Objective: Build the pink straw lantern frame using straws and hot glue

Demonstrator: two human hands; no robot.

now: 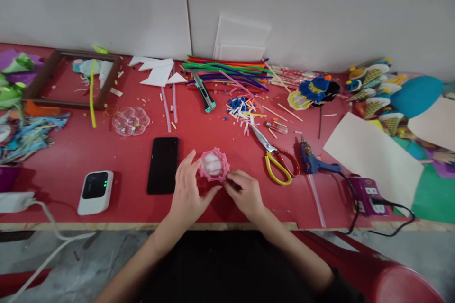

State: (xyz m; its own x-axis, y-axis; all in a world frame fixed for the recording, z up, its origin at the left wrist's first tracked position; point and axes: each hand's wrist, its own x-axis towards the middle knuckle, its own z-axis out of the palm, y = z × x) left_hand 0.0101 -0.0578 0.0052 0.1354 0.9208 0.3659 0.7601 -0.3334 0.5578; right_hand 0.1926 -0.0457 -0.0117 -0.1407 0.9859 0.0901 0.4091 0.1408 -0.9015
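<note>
A small round craft piece (pixel 214 164), with a rim of pink sticks around a whitish centre, is near the front of the red table. My left hand (pixel 187 190) grips it from the left, fingers along its far-left side and thumb below its near edge. At its lower right, my right hand (pixel 245 191) has thumb and fingers pinched together on the pink rim. Whatever small bit may sit between those fingertips is hidden. Left of my left hand lies a black phone (pixel 162 165). Scissors (pixel 277 156) with red and yellow handles lie to the right, partly spread.
A blue glue gun (pixel 313 157) is cabled to a purple power socket (pixel 368 194) on the right. Behind lie a utility knife (pixel 204 92), pipe cleaners (pixel 227 72) and cut bits (pixel 243 108). A white device (pixel 95 192), clear plastic tray (pixel 131 121) and wooden frame (pixel 67 102) are leftward.
</note>
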